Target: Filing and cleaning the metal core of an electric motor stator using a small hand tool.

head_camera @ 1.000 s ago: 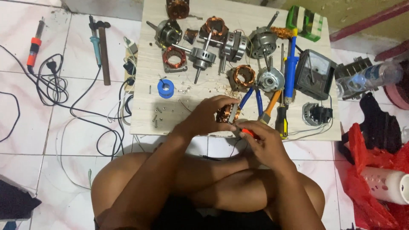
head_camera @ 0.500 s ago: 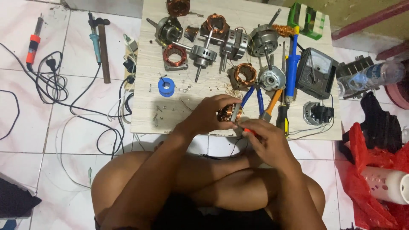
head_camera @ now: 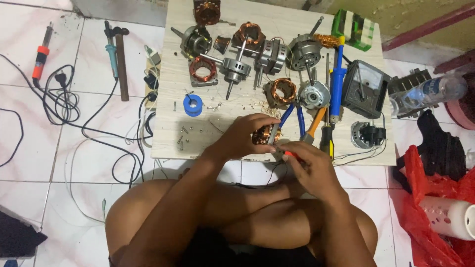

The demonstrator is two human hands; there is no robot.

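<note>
Seen from above, we sit cross-legged at a low wooden bench [head_camera: 168,128]. Our left hand [head_camera: 242,136] has its grip clamped around a small copper-wound motor stator [head_camera: 264,134] at the bench's near edge. Our right hand [head_camera: 309,165], just off that edge, has its grip closed on a red-handled tool [head_camera: 292,154] touching the stator. We judge a slip could nick the fine copper windings. Loose screws [head_camera: 182,137] lie toward the bench's left edge and could roll off if knocked.
</note>
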